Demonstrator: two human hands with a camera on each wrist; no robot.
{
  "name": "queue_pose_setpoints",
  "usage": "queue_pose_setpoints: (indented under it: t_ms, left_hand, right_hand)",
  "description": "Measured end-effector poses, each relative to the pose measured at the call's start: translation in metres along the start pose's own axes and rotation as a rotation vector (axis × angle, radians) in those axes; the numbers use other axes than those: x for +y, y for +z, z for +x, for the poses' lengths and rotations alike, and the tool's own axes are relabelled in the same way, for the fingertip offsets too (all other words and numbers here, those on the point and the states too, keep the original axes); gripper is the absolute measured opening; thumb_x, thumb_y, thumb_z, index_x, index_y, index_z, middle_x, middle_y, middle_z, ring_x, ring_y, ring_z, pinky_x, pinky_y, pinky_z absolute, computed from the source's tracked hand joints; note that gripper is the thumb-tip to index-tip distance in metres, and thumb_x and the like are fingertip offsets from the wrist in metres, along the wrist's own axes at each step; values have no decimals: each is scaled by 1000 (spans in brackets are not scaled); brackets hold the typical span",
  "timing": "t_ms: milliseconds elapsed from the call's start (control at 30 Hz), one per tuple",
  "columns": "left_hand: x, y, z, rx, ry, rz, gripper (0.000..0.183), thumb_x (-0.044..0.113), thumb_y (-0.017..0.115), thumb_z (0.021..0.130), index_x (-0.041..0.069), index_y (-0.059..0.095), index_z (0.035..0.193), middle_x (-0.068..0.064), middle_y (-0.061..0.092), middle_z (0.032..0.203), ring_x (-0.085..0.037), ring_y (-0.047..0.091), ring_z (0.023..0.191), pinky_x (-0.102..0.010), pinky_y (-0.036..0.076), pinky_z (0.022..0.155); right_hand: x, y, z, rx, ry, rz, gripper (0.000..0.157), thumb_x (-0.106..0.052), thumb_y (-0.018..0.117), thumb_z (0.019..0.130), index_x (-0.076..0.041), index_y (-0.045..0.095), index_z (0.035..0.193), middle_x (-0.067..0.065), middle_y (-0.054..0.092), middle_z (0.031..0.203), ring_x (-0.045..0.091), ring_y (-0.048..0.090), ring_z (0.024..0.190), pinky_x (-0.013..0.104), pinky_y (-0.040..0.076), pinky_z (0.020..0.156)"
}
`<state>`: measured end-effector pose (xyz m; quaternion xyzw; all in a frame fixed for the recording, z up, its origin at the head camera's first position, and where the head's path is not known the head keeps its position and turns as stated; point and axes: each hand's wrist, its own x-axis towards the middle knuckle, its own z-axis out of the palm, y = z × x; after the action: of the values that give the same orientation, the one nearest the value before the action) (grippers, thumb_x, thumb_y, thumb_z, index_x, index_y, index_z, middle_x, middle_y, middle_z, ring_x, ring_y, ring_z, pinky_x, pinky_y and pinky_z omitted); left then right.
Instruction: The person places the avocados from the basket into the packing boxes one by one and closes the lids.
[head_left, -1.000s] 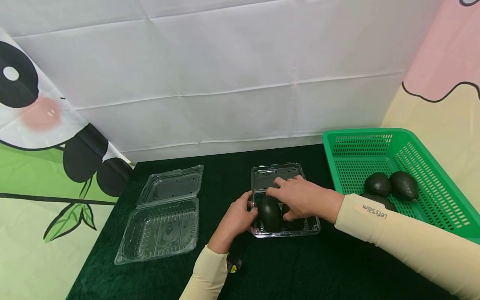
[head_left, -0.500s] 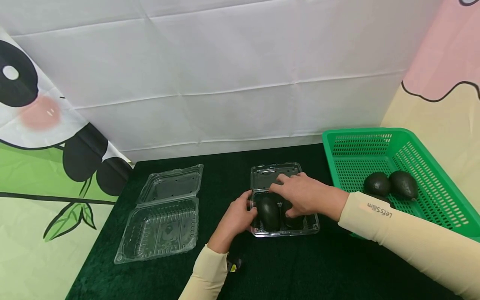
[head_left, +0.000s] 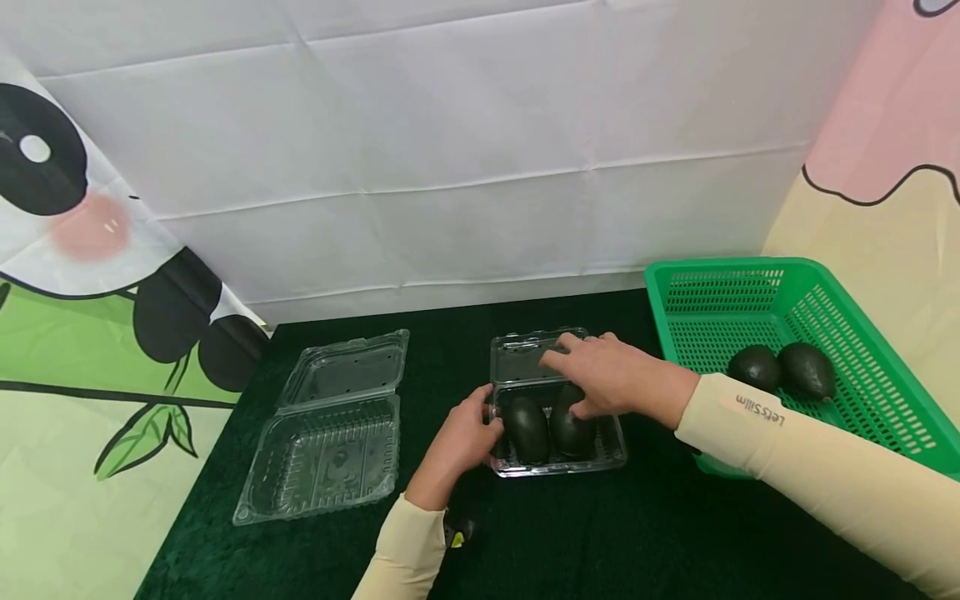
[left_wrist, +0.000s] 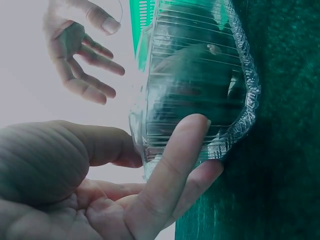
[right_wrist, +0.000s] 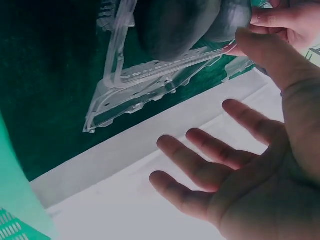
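Two dark avocados lie side by side in a clear plastic clamshell (head_left: 558, 472), one avocado (head_left: 528, 432) at left and the other avocado (head_left: 567, 437) at right. The clamshell's lid (head_left: 513, 360) is folded back, away from me. My left hand (head_left: 459, 437) holds the clamshell's left side; in the left wrist view its thumb is at the rim and its fingers lie along the ribbed wall. Above the right avocado hovers my right hand (head_left: 611, 375), fingers spread. The right wrist view shows that palm (right_wrist: 250, 185) with nothing in its grasp.
A second clear clamshell (head_left: 330, 462) sits opened at the left with nothing in it. At the right, a green basket (head_left: 663, 333) holds more avocados (head_left: 806, 371), partly hidden by my right sleeve. A white cloth (head_left: 450, 167) hangs behind the dark green table.
My right hand has let go of the right avocado and lifted slightly off it. The clamshell with both avocados has shifted a little left along with my left hand.
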<state>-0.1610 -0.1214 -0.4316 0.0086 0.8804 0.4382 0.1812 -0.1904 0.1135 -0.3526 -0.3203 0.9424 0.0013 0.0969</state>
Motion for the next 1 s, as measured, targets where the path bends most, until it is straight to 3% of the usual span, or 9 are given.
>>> queue_pose_setpoints:
  t_ms: [100, 333, 667, 833, 1000]
  left_hand:
    - [-1, -1, 0, 8, 2, 9, 64, 10, 59, 101, 4, 33, 159, -25, 58, 138, -23, 70, 79, -36, 59, 61]
    - [-5, -4, -2, 5, 2, -7, 66, 9, 60, 100, 5, 31, 160, -26, 56, 140, -23, 70, 76, -36, 59, 60]
    - [-9, -10, -7, 18, 2, -12, 65, 8, 59, 101, 5, 31, 160, -27, 55, 142, -25, 71, 76, -35, 59, 58]
    - [-11, -12, -8, 12, 17, -15, 66, 6, 58, 100, 3, 30, 160, -28, 55, 142, -25, 71, 75, -35, 60, 57]
    - [-13, -13, -10, 20, 22, -20, 66, 4, 58, 100, 3, 30, 160, -29, 55, 141, -25, 71, 71, -35, 59, 55]
  right_hand:
    - [3, 1, 1, 26, 28, 50, 69, -38, 80, 91, -14, 50, 149, 22, 51, 144, 37, 65, 114, 60, 50, 99]
    - [11, 0, 5, 84, 130, 230, 63, -29, 71, 97, -9, 46, 151, 23, 52, 139, 28, 65, 94, 46, 59, 79]
    - [10, 5, 6, 129, 200, 335, 65, -29, 69, 98, -7, 42, 154, 25, 49, 143, 30, 64, 101, 47, 57, 84]
    - [2, 8, 2, 157, 213, 396, 70, -28, 68, 98, -6, 37, 156, 28, 43, 147, 26, 64, 90, 40, 55, 72]
    - [-6, 10, -4, 199, 215, 453, 74, -27, 68, 98, -5, 30, 159, 30, 35, 153, 20, 64, 81, 39, 54, 71]
